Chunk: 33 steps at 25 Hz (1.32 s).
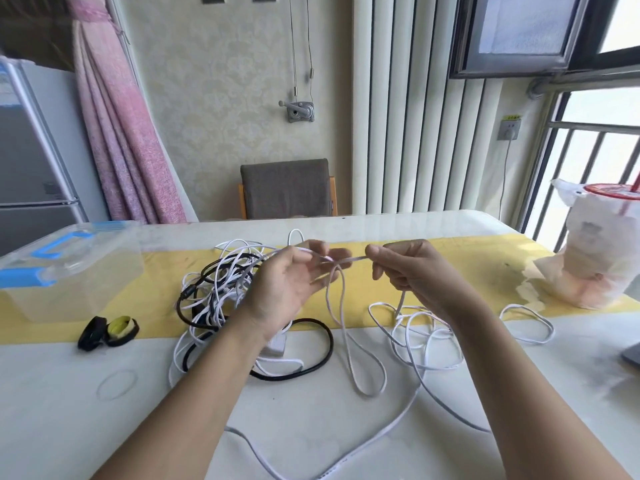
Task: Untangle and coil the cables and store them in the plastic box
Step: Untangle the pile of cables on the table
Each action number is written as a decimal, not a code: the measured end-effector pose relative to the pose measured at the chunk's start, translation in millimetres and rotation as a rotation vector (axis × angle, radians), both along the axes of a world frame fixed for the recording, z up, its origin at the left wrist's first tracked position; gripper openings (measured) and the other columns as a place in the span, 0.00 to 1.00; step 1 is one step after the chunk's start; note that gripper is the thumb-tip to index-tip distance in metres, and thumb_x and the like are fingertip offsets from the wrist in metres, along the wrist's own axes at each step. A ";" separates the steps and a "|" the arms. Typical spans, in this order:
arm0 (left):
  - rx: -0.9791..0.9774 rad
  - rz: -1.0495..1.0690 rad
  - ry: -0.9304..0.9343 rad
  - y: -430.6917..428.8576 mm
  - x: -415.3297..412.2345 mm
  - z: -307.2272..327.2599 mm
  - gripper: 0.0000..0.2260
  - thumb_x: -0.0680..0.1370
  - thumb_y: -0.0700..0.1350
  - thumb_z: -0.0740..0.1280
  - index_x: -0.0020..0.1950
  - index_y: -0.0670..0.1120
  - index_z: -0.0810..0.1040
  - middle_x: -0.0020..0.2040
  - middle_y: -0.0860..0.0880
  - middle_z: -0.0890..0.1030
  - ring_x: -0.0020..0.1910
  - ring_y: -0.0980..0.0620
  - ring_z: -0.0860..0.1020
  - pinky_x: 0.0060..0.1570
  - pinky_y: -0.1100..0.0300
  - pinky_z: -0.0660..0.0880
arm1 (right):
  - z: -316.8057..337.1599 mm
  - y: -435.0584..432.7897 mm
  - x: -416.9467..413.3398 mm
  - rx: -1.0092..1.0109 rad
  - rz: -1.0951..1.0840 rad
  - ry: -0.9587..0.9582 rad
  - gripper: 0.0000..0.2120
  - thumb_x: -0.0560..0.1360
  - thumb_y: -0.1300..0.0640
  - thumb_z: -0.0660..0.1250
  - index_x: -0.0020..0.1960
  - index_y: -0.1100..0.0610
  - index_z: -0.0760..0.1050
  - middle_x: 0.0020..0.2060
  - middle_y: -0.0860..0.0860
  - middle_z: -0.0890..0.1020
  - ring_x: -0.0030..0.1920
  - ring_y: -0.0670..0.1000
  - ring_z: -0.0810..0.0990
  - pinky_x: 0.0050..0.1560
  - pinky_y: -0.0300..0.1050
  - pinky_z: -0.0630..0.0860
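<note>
Both hands are raised over the table middle with a flat white cable (346,341) stretched between them. My left hand (294,282) pinches it at the fingertips, palm up. My right hand (412,271) pinches the same cable a short way to the right, and its slack hangs down in loops onto the table. A tangle of white and black cables (221,289) lies behind and under my left wrist, partly hidden. A thick black cable (325,344) loops out of it. The clear plastic box (69,271) with blue latches stands closed at the far left.
Two rolled straps, black (91,332) and yellow (122,329), lie in front of the box. A thin rubber band (117,384) lies near left. A bagged drink cup (602,251) stands at the right edge. A chair (287,188) is behind the table.
</note>
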<state>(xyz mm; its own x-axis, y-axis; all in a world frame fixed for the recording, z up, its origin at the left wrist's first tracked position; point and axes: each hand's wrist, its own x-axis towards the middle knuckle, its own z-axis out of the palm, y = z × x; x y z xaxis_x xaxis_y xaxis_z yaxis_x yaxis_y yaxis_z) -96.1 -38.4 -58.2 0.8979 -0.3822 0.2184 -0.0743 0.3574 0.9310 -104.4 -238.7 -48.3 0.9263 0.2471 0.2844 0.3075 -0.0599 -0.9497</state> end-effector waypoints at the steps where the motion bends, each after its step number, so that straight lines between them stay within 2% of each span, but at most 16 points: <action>1: 0.213 0.167 -0.109 8.0 4.4 1.8 0.09 0.77 0.40 0.58 0.40 0.43 0.75 0.44 0.43 0.84 0.46 0.49 0.82 0.52 0.56 0.76 | -1.3 2.2 0.3 -0.115 -0.089 0.010 0.18 0.68 0.44 0.70 0.29 0.57 0.79 0.22 0.47 0.60 0.24 0.46 0.56 0.28 0.39 0.54; 3: 0.672 0.496 -0.343 21.2 13.0 0.4 0.16 0.82 0.46 0.55 0.39 0.46 0.78 0.40 0.46 0.84 0.40 0.50 0.83 0.44 0.57 0.77 | -6.0 8.2 1.5 -0.385 -0.240 0.018 0.18 0.71 0.45 0.71 0.29 0.57 0.80 0.22 0.48 0.62 0.24 0.46 0.57 0.26 0.39 0.56; 4: 0.695 0.598 -0.341 27.6 17.2 1.6 0.17 0.82 0.48 0.54 0.41 0.46 0.79 0.39 0.46 0.84 0.37 0.49 0.83 0.41 0.56 0.78 | -8.5 10.4 1.6 -0.488 -0.280 0.005 0.18 0.71 0.45 0.71 0.29 0.57 0.80 0.21 0.48 0.61 0.23 0.46 0.57 0.25 0.39 0.56; 5: 0.559 0.652 -0.266 36.1 19.8 5.0 0.17 0.83 0.47 0.54 0.44 0.45 0.79 0.38 0.45 0.84 0.34 0.48 0.83 0.37 0.56 0.79 | -10.9 10.8 2.2 -0.551 -0.302 -0.014 0.18 0.71 0.45 0.71 0.29 0.56 0.80 0.19 0.47 0.61 0.22 0.46 0.58 0.24 0.38 0.56; 6: 0.303 0.664 -0.145 48.5 23.7 11.0 0.17 0.83 0.46 0.53 0.46 0.41 0.79 0.37 0.44 0.84 0.32 0.48 0.83 0.34 0.57 0.80 | -11.5 9.6 2.7 -0.585 -0.315 -0.033 0.18 0.70 0.44 0.71 0.28 0.55 0.79 0.18 0.46 0.61 0.21 0.46 0.59 0.23 0.37 0.56; 9: -0.784 0.502 0.166 118.7 29.7 33.1 0.08 0.77 0.34 0.60 0.50 0.31 0.76 0.34 0.40 0.83 0.35 0.50 0.83 0.35 0.62 0.80 | -12.1 -5.7 6.7 -0.732 -0.451 -0.047 0.18 0.70 0.43 0.70 0.29 0.53 0.80 0.19 0.47 0.68 0.22 0.46 0.66 0.25 0.39 0.61; 11: -1.362 0.313 0.160 157.4 27.4 28.0 0.24 0.59 0.19 0.66 0.55 0.26 0.73 0.36 0.35 0.81 0.41 0.51 0.82 0.41 0.62 0.80 | -15.2 -26.1 12.9 -0.829 -0.716 0.007 0.17 0.72 0.43 0.69 0.31 0.53 0.81 0.23 0.48 0.74 0.29 0.50 0.74 0.29 0.42 0.64; 13: -1.579 0.238 0.143 175.2 31.3 16.8 0.38 0.48 0.14 0.64 0.57 0.30 0.74 0.36 0.35 0.79 0.40 0.52 0.80 0.49 0.69 0.76 | -20.9 -45.9 20.1 -0.790 -0.947 0.124 0.16 0.74 0.45 0.67 0.35 0.55 0.82 0.29 0.52 0.78 0.37 0.57 0.76 0.34 0.44 0.67; 14: -1.562 0.240 0.146 173.6 32.1 15.7 0.34 0.50 0.15 0.66 0.55 0.32 0.75 0.34 0.36 0.79 0.39 0.52 0.80 0.50 0.72 0.74 | -24.4 -51.4 23.8 -0.774 -1.002 0.176 0.16 0.75 0.46 0.66 0.38 0.57 0.82 0.33 0.54 0.80 0.40 0.59 0.77 0.37 0.45 0.68; 17: -1.143 0.447 0.203 155.9 44.7 12.8 0.07 0.65 0.27 0.67 0.42 0.32 0.78 0.34 0.39 0.82 0.50 0.53 0.82 0.48 0.68 0.76 | -38.2 -55.5 36.0 -0.805 -1.038 0.245 0.15 0.78 0.50 0.63 0.47 0.61 0.81 0.46 0.60 0.82 0.48 0.61 0.78 0.41 0.45 0.68; 20: -0.582 0.479 0.253 128.0 53.0 4.3 0.06 0.75 0.32 0.63 0.46 0.29 0.75 0.43 0.35 0.82 0.47 0.43 0.82 0.43 0.61 0.80 | -43.4 -52.5 35.3 -0.862 -1.042 0.184 0.10 0.77 0.61 0.60 0.52 0.60 0.79 0.55 0.61 0.79 0.56 0.63 0.74 0.51 0.49 0.68; 23: -0.076 0.488 0.306 107.7 44.0 -4.5 0.11 0.82 0.37 0.54 0.50 0.31 0.72 0.47 0.35 0.78 0.40 0.46 0.83 0.39 0.63 0.81 | -33.7 -33.4 27.5 -0.813 -0.984 -0.180 0.14 0.74 0.64 0.62 0.57 0.57 0.80 0.58 0.58 0.78 0.58 0.61 0.72 0.59 0.48 0.65; 25: 0.158 0.559 0.222 98.8 33.4 -5.2 0.09 0.81 0.36 0.56 0.50 0.35 0.76 0.46 0.38 0.80 0.34 0.53 0.83 0.38 0.65 0.80 | -22.5 -3.3 14.2 -0.663 -0.710 -0.388 0.09 0.75 0.63 0.65 0.51 0.56 0.82 0.47 0.51 0.83 0.47 0.54 0.79 0.48 0.39 0.70; 28: 0.493 0.690 -0.036 105.5 10.2 -12.4 0.13 0.80 0.35 0.58 0.43 0.46 0.79 0.45 0.44 0.82 0.35 0.58 0.82 0.41 0.66 0.78 | -13.9 53.6 -22.3 -0.587 -0.115 -0.318 0.06 0.73 0.53 0.70 0.40 0.54 0.82 0.33 0.46 0.82 0.33 0.44 0.77 0.38 0.41 0.71; 31: 0.730 0.751 -0.214 122.3 -22.5 -20.9 0.14 0.78 0.35 0.62 0.40 0.51 0.80 0.41 0.52 0.84 0.39 0.58 0.82 0.47 0.64 0.76 | -29.3 98.0 -56.9 -0.690 0.255 -0.149 0.17 0.67 0.40 0.73 0.38 0.55 0.80 0.32 0.49 0.80 0.33 0.43 0.74 0.37 0.42 0.71; 33: 0.826 0.731 -0.255 131.4 -49.5 -28.1 0.14 0.76 0.34 0.63 0.40 0.51 0.80 0.40 0.54 0.84 0.41 0.59 0.82 0.48 0.65 0.76 | -46.7 116.8 -76.0 -0.822 0.324 -0.193 0.16 0.66 0.40 0.73 0.41 0.52 0.78 0.35 0.46 0.79 0.36 0.44 0.75 0.40 0.41 0.72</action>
<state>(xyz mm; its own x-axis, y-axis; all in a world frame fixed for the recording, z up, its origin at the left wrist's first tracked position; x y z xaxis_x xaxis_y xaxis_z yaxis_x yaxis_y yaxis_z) -145.5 93.0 -86.3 0.9305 0.1043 0.3513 -0.2344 -0.5673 0.7894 -180.4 -121.9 -95.0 0.7306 0.6812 0.0464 0.5769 -0.5796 -0.5756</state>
